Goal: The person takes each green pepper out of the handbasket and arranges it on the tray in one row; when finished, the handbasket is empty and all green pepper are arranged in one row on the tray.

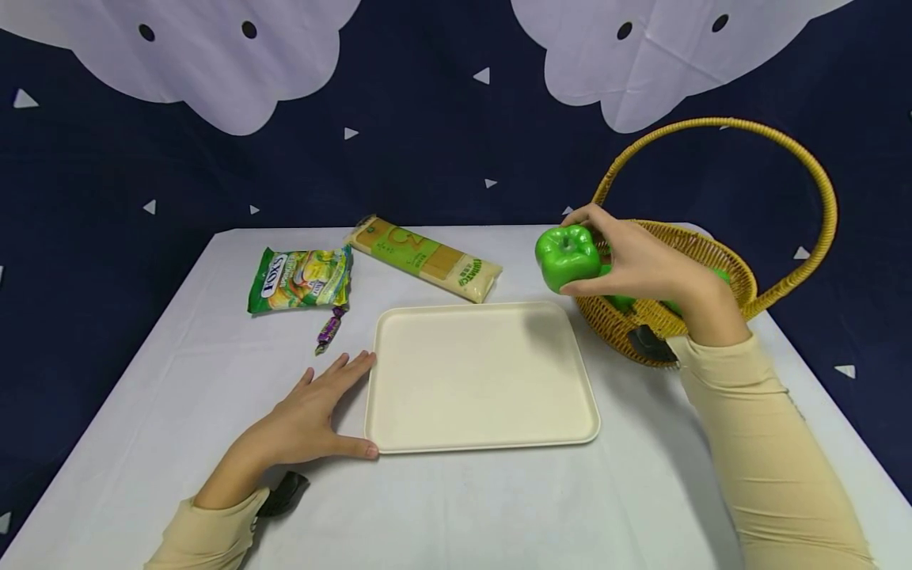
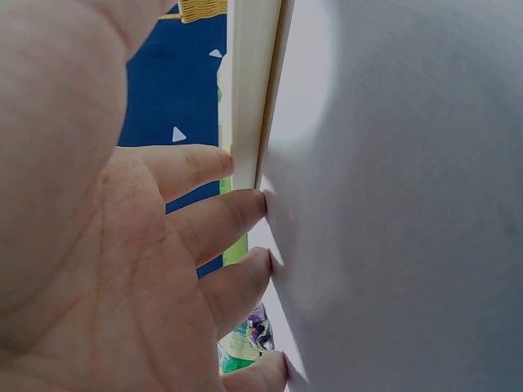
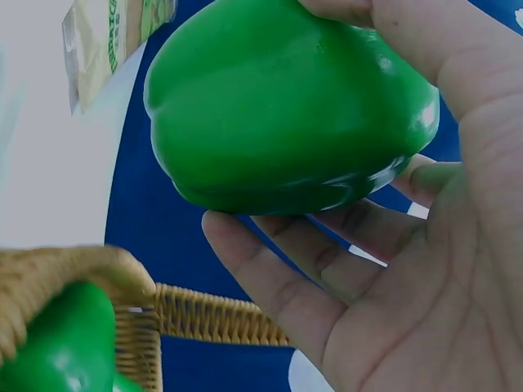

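While the spread left hand (image 1: 302,421) touches the left edge of the tray (image 1: 483,380), the right hand (image 1: 644,261) holds a pepper (image 1: 566,257) by the basket (image 1: 689,244), near the surface's (image 1: 499,511) far edge; lifting seems done, setting down remains

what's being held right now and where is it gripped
The right hand holds a green bell pepper by its sides, thumb on the near side, fingers on the far side. The left hand holds nothing.

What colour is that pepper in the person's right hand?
Bright, glossy green; the pepper shows best, close up, in the right wrist view.
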`<act>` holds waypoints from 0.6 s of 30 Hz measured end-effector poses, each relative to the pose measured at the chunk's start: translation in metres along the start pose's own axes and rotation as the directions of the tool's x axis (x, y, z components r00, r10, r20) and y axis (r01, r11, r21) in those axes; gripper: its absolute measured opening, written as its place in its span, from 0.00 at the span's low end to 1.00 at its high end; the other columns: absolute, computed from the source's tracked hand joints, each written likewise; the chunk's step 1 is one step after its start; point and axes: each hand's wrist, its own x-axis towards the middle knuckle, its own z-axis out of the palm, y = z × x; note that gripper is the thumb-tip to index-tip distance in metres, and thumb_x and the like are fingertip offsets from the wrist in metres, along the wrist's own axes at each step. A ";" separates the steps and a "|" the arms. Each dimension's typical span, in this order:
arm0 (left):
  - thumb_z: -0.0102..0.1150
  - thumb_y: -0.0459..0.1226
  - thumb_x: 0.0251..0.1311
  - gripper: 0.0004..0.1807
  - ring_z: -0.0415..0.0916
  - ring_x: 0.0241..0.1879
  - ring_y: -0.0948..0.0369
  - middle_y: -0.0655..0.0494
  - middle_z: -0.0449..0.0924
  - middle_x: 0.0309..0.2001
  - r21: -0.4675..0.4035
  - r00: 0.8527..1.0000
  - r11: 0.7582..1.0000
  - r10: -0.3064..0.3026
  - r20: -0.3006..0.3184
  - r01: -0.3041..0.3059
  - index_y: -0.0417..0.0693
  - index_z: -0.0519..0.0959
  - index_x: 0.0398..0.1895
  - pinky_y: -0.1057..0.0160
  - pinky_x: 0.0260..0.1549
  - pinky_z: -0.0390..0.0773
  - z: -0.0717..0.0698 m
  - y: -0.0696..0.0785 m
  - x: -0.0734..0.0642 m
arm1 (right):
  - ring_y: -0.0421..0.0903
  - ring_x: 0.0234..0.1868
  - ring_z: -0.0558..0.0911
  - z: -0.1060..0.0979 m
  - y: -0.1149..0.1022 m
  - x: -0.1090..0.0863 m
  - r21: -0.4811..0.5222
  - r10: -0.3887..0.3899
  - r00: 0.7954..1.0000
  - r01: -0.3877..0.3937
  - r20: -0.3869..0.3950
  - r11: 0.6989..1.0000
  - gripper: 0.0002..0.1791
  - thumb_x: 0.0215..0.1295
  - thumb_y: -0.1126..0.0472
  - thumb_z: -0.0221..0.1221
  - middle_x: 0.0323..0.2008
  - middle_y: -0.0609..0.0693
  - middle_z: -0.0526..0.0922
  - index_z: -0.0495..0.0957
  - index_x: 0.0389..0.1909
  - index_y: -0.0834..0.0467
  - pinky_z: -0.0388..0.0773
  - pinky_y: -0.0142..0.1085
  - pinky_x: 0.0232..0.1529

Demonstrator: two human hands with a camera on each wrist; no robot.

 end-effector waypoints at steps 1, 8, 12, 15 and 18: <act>0.85 0.65 0.40 0.72 0.51 0.85 0.35 0.47 0.59 0.85 0.000 1.000 1.000 0.001 0.000 -0.001 0.51 0.57 0.87 0.17 0.75 0.44 0.000 0.000 0.000 | 0.54 0.54 0.82 0.002 0.000 0.001 0.000 -0.006 1.000 0.006 0.000 1.000 0.46 0.57 0.50 0.81 0.62 0.55 0.80 0.66 0.72 0.50 0.80 0.49 0.56; 0.85 0.65 0.40 0.72 0.51 0.85 0.35 0.46 0.59 0.85 -0.002 1.000 1.000 -0.012 0.002 0.012 0.51 0.57 0.87 0.17 0.75 0.44 0.000 0.002 0.000 | 0.55 0.56 0.83 0.016 -0.004 0.013 0.026 -0.044 0.999 0.044 0.001 0.999 0.45 0.56 0.53 0.81 0.63 0.54 0.80 0.66 0.70 0.51 0.82 0.54 0.59; 0.84 0.66 0.39 0.72 0.51 0.85 0.35 0.46 0.59 0.85 0.000 1.000 1.000 -0.016 0.001 0.016 0.51 0.57 0.87 0.18 0.76 0.43 -0.001 0.002 0.000 | 0.55 0.58 0.83 0.026 -0.008 0.019 0.071 -0.051 0.999 0.050 0.013 0.996 0.45 0.56 0.55 0.81 0.63 0.54 0.79 0.66 0.70 0.51 0.82 0.55 0.61; 0.84 0.66 0.39 0.72 0.51 0.85 0.35 0.46 0.59 0.85 0.001 1.000 1.000 -0.015 0.002 0.015 0.51 0.57 0.87 0.18 0.76 0.43 -0.001 0.003 0.000 | 0.54 0.58 0.83 0.033 -0.011 0.024 0.092 -0.063 0.998 0.061 0.020 0.994 0.45 0.56 0.54 0.81 0.63 0.54 0.80 0.66 0.70 0.52 0.83 0.54 0.60; 0.84 0.66 0.39 0.72 0.51 0.85 0.35 0.45 0.59 0.85 0.007 1.000 1.000 -0.012 0.003 0.012 0.51 0.57 0.87 0.18 0.76 0.44 -0.001 0.003 0.000 | 0.52 0.57 0.83 0.041 -0.014 0.030 0.121 -0.089 0.996 0.085 0.030 0.989 0.44 0.55 0.54 0.82 0.61 0.54 0.81 0.67 0.68 0.52 0.84 0.50 0.58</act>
